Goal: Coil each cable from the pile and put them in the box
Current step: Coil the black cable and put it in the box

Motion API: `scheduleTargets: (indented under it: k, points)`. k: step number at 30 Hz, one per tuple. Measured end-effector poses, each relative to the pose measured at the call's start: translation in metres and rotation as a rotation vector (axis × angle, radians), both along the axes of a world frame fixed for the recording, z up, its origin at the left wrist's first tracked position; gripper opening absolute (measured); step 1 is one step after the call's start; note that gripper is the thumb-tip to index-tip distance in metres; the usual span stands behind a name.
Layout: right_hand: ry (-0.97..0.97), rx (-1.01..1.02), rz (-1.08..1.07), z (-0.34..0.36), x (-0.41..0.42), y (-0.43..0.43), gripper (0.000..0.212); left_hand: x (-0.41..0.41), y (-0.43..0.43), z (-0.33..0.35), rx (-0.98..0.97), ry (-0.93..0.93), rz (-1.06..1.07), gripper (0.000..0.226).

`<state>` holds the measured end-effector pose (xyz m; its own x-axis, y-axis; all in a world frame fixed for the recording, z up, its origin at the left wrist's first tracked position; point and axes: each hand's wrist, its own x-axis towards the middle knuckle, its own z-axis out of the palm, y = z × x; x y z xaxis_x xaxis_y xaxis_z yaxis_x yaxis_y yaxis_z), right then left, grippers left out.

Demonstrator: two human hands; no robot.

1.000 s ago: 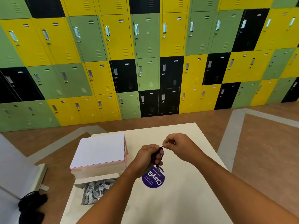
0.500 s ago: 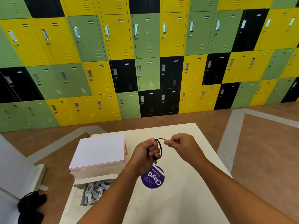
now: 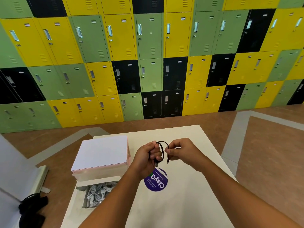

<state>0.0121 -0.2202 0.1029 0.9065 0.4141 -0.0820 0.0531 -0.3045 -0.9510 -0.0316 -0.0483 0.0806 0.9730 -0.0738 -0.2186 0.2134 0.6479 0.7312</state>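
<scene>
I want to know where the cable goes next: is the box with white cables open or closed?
Open: the box has no lid on it, and the white cables inside it are plainly visible.

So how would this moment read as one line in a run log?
step: coiling black cable | left hand: grips it | right hand: pinches its free end | box: white cables inside

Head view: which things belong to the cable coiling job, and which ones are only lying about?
Job: black cable, gripped by left hand, pinched by right hand; open box; white cables in it.
Lying about: white flat carton; purple sticker; black object on the floor; lockers.
</scene>
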Motion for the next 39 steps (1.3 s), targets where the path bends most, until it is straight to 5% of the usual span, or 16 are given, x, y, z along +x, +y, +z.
scheduleTargets:
  k: [9,13,19,27,32,39]
  points:
    - [0.18,0.375,-0.25,0.002,0.0,0.01,0.011,-0.004,-0.006,0.004,0.005,-0.03,-0.16,0.032]
    - [0.269,0.336,-0.289,-0.003,-0.002,0.014,0.011,-0.003,-0.006,0.002,0.086,-0.071,-0.169,0.033]
    - [0.416,0.302,-0.142,-0.006,-0.007,0.011,0.003,0.001,-0.006,-0.004,0.213,-0.128,-0.075,0.035]
    - [0.533,0.357,0.034,-0.004,-0.013,0.009,0.023,0.004,-0.01,0.003,0.355,-0.15,0.041,0.037]
    - [0.342,0.268,0.102,-0.004,-0.017,0.014,0.021,0.005,-0.009,-0.002,0.455,-0.149,0.069,0.038]
    - [0.15,0.15,-0.095,-0.005,-0.012,0.014,0.014,0.01,0.0,0.0,0.448,-0.057,0.248,0.033]
